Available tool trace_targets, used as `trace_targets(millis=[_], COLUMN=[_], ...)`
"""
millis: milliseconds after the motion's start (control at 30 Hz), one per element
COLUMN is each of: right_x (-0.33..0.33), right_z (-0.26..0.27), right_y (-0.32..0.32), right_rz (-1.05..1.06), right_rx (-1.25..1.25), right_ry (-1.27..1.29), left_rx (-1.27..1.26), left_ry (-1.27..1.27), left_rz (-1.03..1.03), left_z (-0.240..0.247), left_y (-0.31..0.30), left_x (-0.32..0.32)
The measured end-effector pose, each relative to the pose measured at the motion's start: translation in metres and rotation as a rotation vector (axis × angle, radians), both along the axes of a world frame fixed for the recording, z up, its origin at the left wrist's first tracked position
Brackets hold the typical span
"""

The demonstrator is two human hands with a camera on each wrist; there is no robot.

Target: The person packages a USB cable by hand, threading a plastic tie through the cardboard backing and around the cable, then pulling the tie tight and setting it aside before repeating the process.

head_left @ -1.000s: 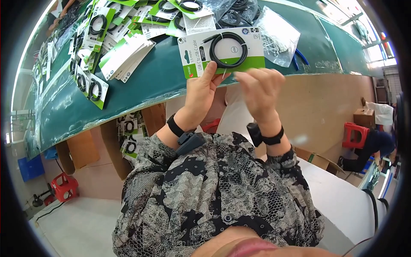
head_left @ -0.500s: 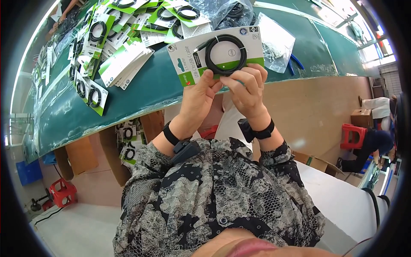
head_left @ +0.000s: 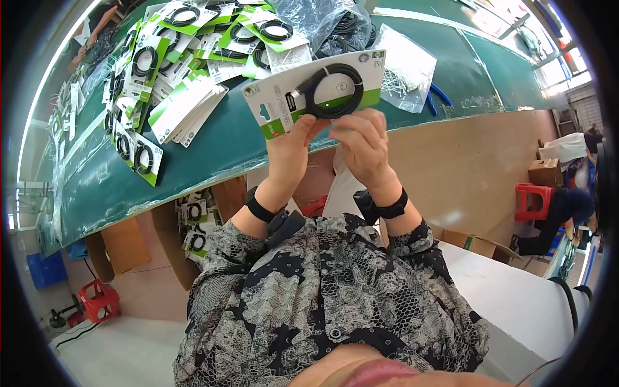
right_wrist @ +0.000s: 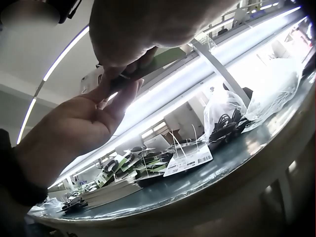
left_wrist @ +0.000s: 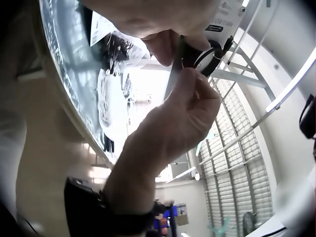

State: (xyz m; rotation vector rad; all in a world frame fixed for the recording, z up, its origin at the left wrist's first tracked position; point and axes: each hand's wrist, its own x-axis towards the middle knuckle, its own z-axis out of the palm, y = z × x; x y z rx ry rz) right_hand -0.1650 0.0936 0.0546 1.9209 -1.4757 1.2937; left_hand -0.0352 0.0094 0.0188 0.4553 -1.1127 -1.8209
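In the head view, my left hand (head_left: 289, 155) grips the lower left of a white and green USB-C cable card (head_left: 277, 89), thumb on its front. A coiled black cable (head_left: 358, 90) lies on the card, bound with a white tie near the top. My right hand (head_left: 362, 145) is at the card's lower edge, its fingers curled below the coil. The left wrist view has that right hand (left_wrist: 185, 111) pinching close beside the coil; the cable tie there is mostly hidden by the fingers. The card is held up over the table's near edge, tilted.
A pile of carded cables (head_left: 187, 55) covers the table's left, with a stack of blank-looking cards (head_left: 187, 109) before it. Behind the held card lie bagged black cables (head_left: 345, 32), a bag of white ties (head_left: 406, 71) and blue-handled pliers (head_left: 440, 97). Another person (head_left: 567, 209) bends at far right.
My right hand, blurred and apart at first, has come to the card's lower edge and curled there. The held card has tilted and shifted slightly left while my left hand keeps its grip.
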Motion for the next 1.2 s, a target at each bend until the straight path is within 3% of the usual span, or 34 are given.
trace_targets(millis=[67, 100, 200, 300, 333, 400, 433, 533, 567, 667, 700, 800, 867, 1100, 1200], right_x=[0.002, 0.003, 0.002, 0.000, -0.001, 0.000, -0.002, -0.001, -0.001, 0.004, 0.006, 0.026, 0.036, 0.058, 0.061], right_z=[-0.007, -0.011, -0.014, -0.023, -0.037, -0.051, -0.054, -0.041, -0.045, -0.053, -0.054, -0.034, -0.020, 0.015, 0.024], right_y=[0.003, 0.005, 0.013, 0.021, 0.022, 0.024, 0.025, 0.026, 0.027, 0.027, 0.028, 0.023, 0.024, 0.038, 0.045], right_rz=[0.038, 0.075, 0.137, 0.195, 0.246, 0.347, 0.348, 0.151, 0.151, 0.285, 0.284, 0.666, 0.643, 0.454, 0.486], right_rx=[0.015, 0.032, 0.085, 0.158, 0.273, 0.501, 0.500, 0.139, 0.138, 0.370, 0.365, 0.065, 0.126, 0.540, 0.605], right_ry=[-0.032, -0.062, -0.131, -0.220, -0.446, -0.897, -0.898, -0.164, -0.164, -0.506, -0.507, -1.420, -1.446, -1.571, -1.228], left_rx=[-0.627, -0.630, -1.035, -1.160, -1.224, -1.255, -1.285, -1.321, -1.327, -1.292, -1.250, -1.145, -1.008, -1.000, -1.019], left_ry=[-0.471, -0.470, -0.074, -0.071, -0.069, -0.065, -0.060, -0.057, -0.058, -0.031, -0.006, 0.016, 0.018, 0.064, 0.049], left_rz=[0.245, 0.244, 0.208, 0.179, 0.165, 0.159, 0.155, 0.142, 0.132, 0.137, 0.152, 0.169, 0.180, 0.113, 0.100], left_z=[-0.012, -0.001, 0.044, 0.052, 0.054, 0.059, 0.061, 0.065, 0.066, 0.067, 0.067, 0.067, 0.067, 0.075, 0.077], left_y=[-0.009, -0.010, -0.010, -0.012, -0.013, -0.014, -0.013, -0.014, -0.014, -0.014, -0.013, -0.011, -0.008, 0.004, 0.004], left_x=[0.008, 0.009, 0.014, 0.019, 0.021, 0.024, 0.026, 0.028, 0.028, 0.025, 0.024, 0.024, 0.024, 0.022, 0.026])
